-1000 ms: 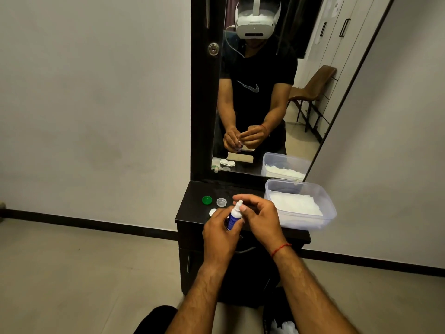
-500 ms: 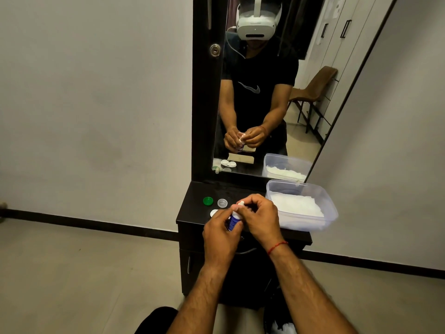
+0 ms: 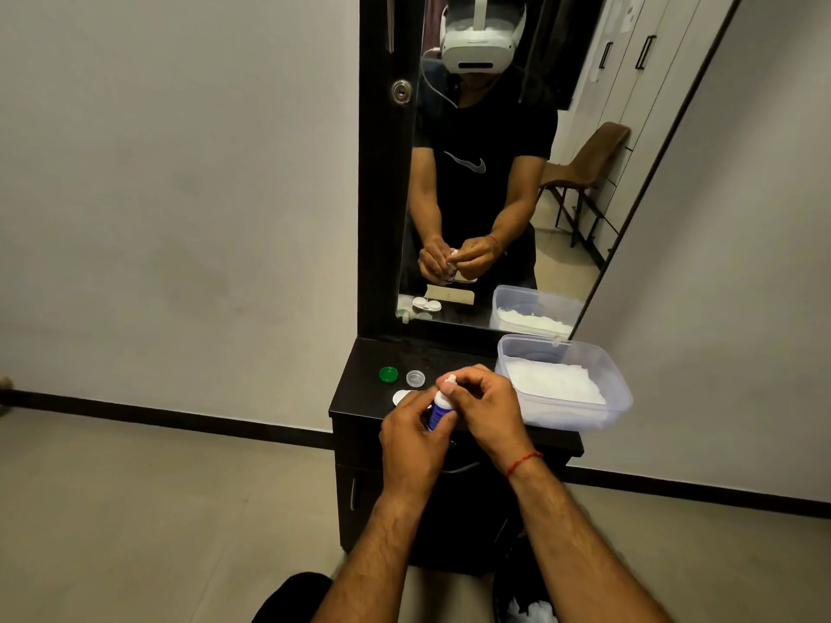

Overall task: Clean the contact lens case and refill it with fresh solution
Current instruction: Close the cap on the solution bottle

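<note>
**Two hands on one small bottle**

Two forearms reach forward over the dark cabinet [image 3: 359, 400], and both hands meet at a small solution bottle [image 3: 438, 409] with a blue label, held upright just above the cabinet's front edge. The left hand [image 3: 411, 436] is wrapped round the bottle's body, gripping it. The right hand [image 3: 488, 409], with a red thread [image 3: 524, 460] at its wrist, has its fingertips [image 3: 449, 386] pinched on the white top of the bottle.

Just beyond the left hand, a white piece of the contact lens case [image 3: 399, 396] lies on the cabinet top, partly hidden by the knuckles. A little farther back sit a green cap [image 3: 388, 374] and, beside it, a clear cap [image 3: 415, 378], close together but not touching. To the right, a clear plastic tub [image 3: 623, 397] holding white tissue [image 3: 555, 384] overhangs the cabinet's edge.

Behind it all a tall mirror [image 3: 517, 308] stands against the wall.
</note>
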